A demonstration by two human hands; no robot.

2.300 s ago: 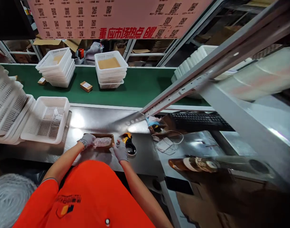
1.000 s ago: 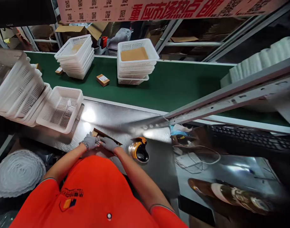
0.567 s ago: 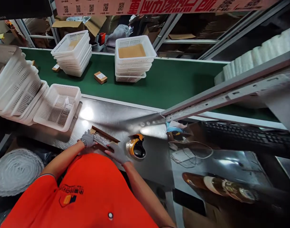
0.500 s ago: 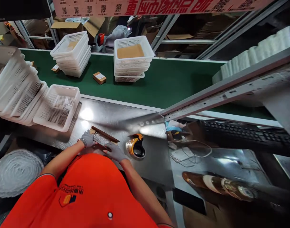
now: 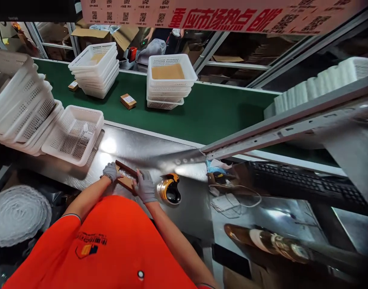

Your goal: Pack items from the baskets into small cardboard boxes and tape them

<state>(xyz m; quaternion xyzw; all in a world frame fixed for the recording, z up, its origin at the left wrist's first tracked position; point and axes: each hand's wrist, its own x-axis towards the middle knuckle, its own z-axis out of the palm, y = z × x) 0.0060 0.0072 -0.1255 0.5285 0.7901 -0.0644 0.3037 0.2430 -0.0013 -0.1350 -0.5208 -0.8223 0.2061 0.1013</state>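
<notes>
On the metal table lies a small open cardboard box [image 5: 127, 182] with clear bubble wrap [image 5: 129, 174] inside. At its left end, my left hand [image 5: 110, 171], in a grey glove, grips the cardboard. My right hand [image 5: 145, 186], also gloved, holds the right end of the box, its fingers bent over the edge. The bottom of the box is hidden. Just right of my right hand stands an orange and black tape dispenser [image 5: 171, 188].
A white basket [image 5: 74, 134] and stacked baskets [image 5: 24, 100] stand at the left. More basket stacks [image 5: 96, 72] and a small box [image 5: 128, 101] sit on the green conveyor [image 5: 202, 116]. A metal post [image 5: 280, 120] crosses the right, near a keyboard [image 5: 310, 184].
My right hand has moved from the near side of the box to its right end. The bubble wrap now sits lower between the box walls. The whole view has shifted slightly.
</notes>
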